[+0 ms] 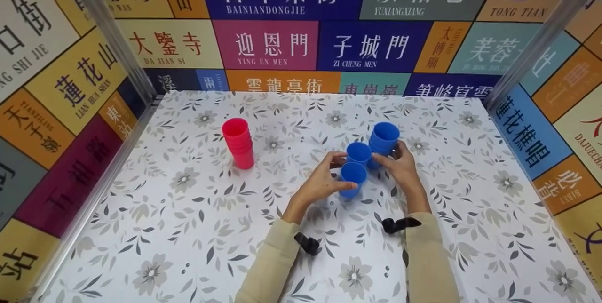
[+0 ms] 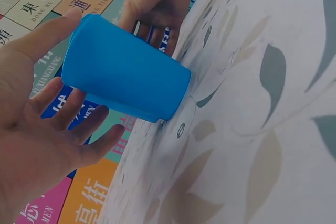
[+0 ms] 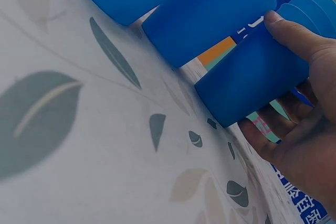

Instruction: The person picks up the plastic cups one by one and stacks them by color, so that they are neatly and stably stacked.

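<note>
In the head view, two blue cups stand upright close together, a front cup [image 1: 352,181] and one behind it [image 1: 359,153]. My left hand [image 1: 322,181] is at their left, fingers spread, its thumb at the front cup's rim. The left wrist view shows the fingers loosely bent beside the blue cup [image 2: 126,69], the palm apart from it. Just behind and right, a stack of nested blue cups [image 1: 384,136] stands on the table. My right hand [image 1: 400,165] holds this stack low, thumb on the near side [image 3: 257,69], fingers around the other side.
A stack of nested red cups [image 1: 241,147] stands on the left half of the table. White floral cloth [image 1: 197,227] covers the tabletop. Panels with printed signs [image 1: 263,44] rise along the back and sides. Both sleeves carry black wrist straps [image 1: 308,244].
</note>
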Demonstrator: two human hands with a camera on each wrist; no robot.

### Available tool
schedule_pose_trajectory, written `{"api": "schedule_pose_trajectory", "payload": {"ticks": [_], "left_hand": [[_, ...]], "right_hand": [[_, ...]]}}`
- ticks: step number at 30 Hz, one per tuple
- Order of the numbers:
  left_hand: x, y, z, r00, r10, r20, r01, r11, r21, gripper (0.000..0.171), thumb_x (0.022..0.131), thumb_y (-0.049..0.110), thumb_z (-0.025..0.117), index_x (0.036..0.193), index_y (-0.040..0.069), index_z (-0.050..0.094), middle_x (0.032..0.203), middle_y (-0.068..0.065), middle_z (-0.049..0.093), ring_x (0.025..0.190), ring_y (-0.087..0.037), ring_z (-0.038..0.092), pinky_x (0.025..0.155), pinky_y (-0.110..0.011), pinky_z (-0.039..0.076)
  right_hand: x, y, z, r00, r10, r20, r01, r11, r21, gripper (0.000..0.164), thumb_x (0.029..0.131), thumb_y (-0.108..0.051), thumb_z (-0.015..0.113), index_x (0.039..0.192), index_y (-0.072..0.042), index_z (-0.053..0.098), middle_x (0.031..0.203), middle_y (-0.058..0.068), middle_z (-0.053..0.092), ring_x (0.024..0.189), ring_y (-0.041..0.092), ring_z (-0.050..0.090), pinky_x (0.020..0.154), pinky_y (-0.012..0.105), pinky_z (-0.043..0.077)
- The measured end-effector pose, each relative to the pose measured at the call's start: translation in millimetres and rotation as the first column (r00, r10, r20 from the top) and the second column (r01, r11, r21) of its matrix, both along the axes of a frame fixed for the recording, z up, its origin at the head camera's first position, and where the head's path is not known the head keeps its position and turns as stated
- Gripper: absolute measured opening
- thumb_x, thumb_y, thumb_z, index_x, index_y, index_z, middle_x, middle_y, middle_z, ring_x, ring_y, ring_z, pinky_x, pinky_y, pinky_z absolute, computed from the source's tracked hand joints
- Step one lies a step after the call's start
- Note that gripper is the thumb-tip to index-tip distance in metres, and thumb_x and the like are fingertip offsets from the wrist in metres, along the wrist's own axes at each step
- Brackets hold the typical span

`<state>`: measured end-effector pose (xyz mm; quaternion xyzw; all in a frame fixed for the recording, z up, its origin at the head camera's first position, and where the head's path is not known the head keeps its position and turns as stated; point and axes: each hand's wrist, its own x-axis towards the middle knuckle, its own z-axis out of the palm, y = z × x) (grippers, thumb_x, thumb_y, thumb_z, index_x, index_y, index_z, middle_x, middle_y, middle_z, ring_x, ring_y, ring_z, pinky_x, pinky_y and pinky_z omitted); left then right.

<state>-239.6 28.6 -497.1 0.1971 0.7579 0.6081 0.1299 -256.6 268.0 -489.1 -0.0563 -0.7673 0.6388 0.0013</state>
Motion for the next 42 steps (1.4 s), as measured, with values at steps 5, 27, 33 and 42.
{"api": "schedule_pose_trajectory", "payload": {"ticks": [5, 27, 33, 42], "left_hand": [[2.6, 3.5, -1.3, 1.000, 0.016, 0.010, -0.015, 0.999, -0.043, 0.078, 0.078, 0.024, 0.087, 0.143, 0.021, 0.044, 0.143, -0.005, 0.055, 0.134, -0.027, 0.052, 0.111, -0.043, 0.046], [2.6, 7.6, -3.2, 1.000, 0.019, -0.012, -0.020, 0.992, -0.123, 0.072, 0.077, 0.027, 0.088, 0.138, 0.018, 0.050, 0.142, -0.005, 0.057, 0.134, -0.026, 0.053, 0.111, -0.041, 0.046], [2.8, 5.2, 4.5, 0.999, 0.032, -0.028, -0.035, 0.993, -0.112, 0.069, 0.079, 0.024, 0.086, 0.137, 0.018, 0.050, 0.139, -0.005, 0.058, 0.132, -0.024, 0.054, 0.110, -0.042, 0.047], [0.0, -1.6, 19.6, 0.994, 0.042, -0.099, -0.049, 0.997, -0.065, 0.068, 0.080, 0.032, 0.084, 0.138, 0.016, 0.051, 0.135, -0.007, 0.060, 0.126, -0.020, 0.056, 0.111, -0.043, 0.046]], "right_hand": [[-5.9, 4.2, -11.1, 1.000, 0.004, -0.001, -0.004, 1.000, 0.002, 0.085, 0.088, -0.015, 0.076, 0.155, 0.000, 0.027, 0.162, 0.024, 0.030, 0.151, 0.039, 0.029, 0.124, 0.048, 0.027], [-17.9, 12.1, -28.5, 0.999, -0.001, -0.035, 0.002, 1.000, 0.007, 0.084, 0.088, -0.017, 0.077, 0.155, -0.002, 0.027, 0.161, 0.022, 0.031, 0.151, 0.038, 0.030, 0.124, 0.049, 0.027], [-18.5, 11.4, -26.3, 0.999, 0.004, -0.036, -0.004, 1.000, 0.004, 0.086, 0.089, -0.017, 0.076, 0.156, -0.001, 0.025, 0.162, 0.023, 0.029, 0.151, 0.038, 0.029, 0.124, 0.049, 0.026], [-16.7, 10.8, -29.3, 0.998, -0.004, -0.063, 0.004, 1.000, 0.006, 0.086, 0.088, -0.018, 0.077, 0.155, -0.001, 0.026, 0.160, 0.024, 0.032, 0.150, 0.039, 0.032, 0.124, 0.049, 0.028]]}}
